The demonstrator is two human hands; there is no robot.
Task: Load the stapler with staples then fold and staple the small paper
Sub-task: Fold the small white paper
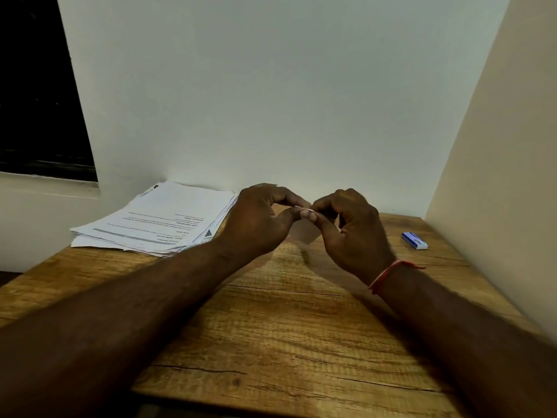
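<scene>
Barely visible, thin white sliver [302, 207], fingertip-pinched

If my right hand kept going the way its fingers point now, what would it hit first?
The left hand: the right hand points straight at it, both seemingly pinching a small white piece.

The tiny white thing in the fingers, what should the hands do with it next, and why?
Probably lower it onto the table just below. The left hand and right hand both pinch the white thing in mid-air, so neither is free to reach for anything else. Paper or staples, I cannot tell.
</scene>
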